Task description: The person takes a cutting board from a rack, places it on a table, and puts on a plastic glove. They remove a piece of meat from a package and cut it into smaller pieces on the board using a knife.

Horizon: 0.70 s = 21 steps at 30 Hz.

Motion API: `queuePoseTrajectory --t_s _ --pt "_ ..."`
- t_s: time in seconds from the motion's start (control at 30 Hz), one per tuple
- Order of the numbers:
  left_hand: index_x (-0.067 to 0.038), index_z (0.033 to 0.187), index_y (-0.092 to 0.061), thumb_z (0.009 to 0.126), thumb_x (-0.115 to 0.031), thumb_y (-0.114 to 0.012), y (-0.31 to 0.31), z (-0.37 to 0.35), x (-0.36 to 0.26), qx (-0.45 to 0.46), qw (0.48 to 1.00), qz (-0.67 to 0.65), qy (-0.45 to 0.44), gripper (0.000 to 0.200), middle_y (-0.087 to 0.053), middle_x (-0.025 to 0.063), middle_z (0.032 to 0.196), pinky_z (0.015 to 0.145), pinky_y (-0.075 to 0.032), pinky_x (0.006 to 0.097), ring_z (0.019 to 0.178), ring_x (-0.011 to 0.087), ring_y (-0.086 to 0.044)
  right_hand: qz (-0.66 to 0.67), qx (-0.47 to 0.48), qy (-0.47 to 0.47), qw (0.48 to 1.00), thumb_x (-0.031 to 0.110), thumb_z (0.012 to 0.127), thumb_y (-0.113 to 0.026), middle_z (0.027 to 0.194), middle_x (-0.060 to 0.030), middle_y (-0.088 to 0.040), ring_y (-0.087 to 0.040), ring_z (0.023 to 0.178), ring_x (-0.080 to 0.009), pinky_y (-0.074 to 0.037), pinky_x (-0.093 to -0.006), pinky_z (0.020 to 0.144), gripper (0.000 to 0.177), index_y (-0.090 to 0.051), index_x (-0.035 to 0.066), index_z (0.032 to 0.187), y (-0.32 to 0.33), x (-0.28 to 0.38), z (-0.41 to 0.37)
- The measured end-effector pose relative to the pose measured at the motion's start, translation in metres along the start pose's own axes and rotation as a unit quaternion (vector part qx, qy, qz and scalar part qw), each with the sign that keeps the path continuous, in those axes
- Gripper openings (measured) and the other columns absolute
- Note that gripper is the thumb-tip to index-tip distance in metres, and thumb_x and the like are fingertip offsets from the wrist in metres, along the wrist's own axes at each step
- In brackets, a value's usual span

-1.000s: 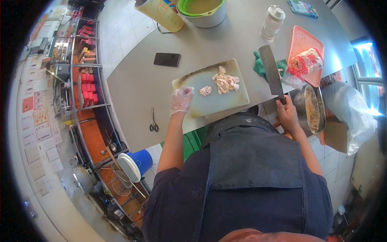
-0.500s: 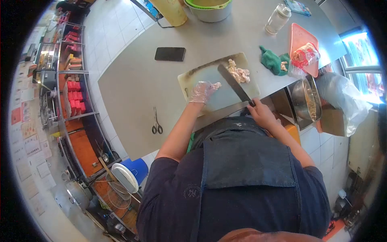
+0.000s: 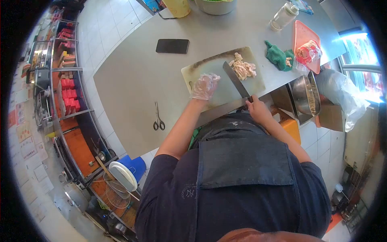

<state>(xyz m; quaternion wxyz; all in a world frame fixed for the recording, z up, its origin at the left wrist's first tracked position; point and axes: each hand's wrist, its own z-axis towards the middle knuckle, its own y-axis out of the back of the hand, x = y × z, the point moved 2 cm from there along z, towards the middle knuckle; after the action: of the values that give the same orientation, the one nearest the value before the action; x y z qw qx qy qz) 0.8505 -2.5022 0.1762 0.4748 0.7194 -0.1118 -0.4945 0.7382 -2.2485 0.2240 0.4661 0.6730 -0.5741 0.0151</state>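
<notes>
1. At the centre of the frame I see the left hand (image 3: 204,86), in a clear plastic glove, resting on the near left part of the cutting board (image 3: 201,67). Its fingers are bent downward, and I cannot tell whether they pinch anything.
2. The right hand (image 3: 256,109), bare, is clenched round the handle of a cleaver (image 3: 236,80) at the board's near edge.
3. The cleaver's blade slants up and to the left across the board, lying between the gloved hand and the meat.
4. The raw chicken pieces (image 3: 243,68) sit in a heap on the far right corner of the board, just beside the blade.
5. The board lies on a steel counter (image 3: 133,80) that fills the upper middle of the frame.
6. A black phone (image 3: 172,46) lies above and left of the board, and scissors (image 3: 157,117) lie below and left of it, both well apart from the hands.
7. To the right of the board I see a green cloth (image 3: 278,55), then an orange tray (image 3: 300,34) carrying a bagged packet (image 3: 308,52).
8. A metal bowl (image 3: 306,97) sits below the tray at the right, off the counter's edge.
</notes>
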Motion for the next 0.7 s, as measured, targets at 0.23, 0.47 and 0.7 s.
queuePoseTrajectory --t_s 0.23,0.47,0.7 --pt "-0.019 0.121 -0.067 0.090 -0.028 -0.060 0.008 -0.044 -0.002 0.004 0.963 0.147 -0.224 0.033 -0.070 0.0119 0.100 0.079 -0.056 0.0450 0.088 0.0320 -0.067 0.033 -0.033 0.036 0.998 0.032 0.102 -0.049 0.084 -0.0290 -0.065 -0.061 0.085 -0.0507 -0.044 -0.0582 0.073 0.034 -0.047 0.000 0.113 0.009 0.004 -0.007" --pt "-0.011 0.104 -0.072 0.088 -0.026 -0.057 0.030 -0.020 0.010 0.104 0.956 0.152 -0.230 0.027 -0.069 0.0166 0.095 0.076 -0.056 0.0462 0.086 0.0331 -0.069 0.095 -0.022 0.024 0.995 0.031 0.102 -0.052 0.079 -0.0249 -0.064 -0.062 0.080 -0.0470 -0.044 -0.0532 0.069 0.033 -0.049 0.000 0.112 0.010 0.016 -0.019" --pt "-0.009 0.084 -0.073 0.089 -0.031 -0.062 0.047 -0.002 -0.018 0.248 0.943 0.218 -0.030 0.025 -0.070 0.0176 0.090 0.078 -0.055 0.0469 0.086 0.0372 -0.068 0.092 -0.024 0.045 0.994 0.032 0.102 -0.052 0.079 -0.0239 -0.064 -0.062 0.077 -0.0448 -0.045 -0.0510 0.068 0.036 -0.049 -0.001 0.116 0.003 0.014 -0.024"
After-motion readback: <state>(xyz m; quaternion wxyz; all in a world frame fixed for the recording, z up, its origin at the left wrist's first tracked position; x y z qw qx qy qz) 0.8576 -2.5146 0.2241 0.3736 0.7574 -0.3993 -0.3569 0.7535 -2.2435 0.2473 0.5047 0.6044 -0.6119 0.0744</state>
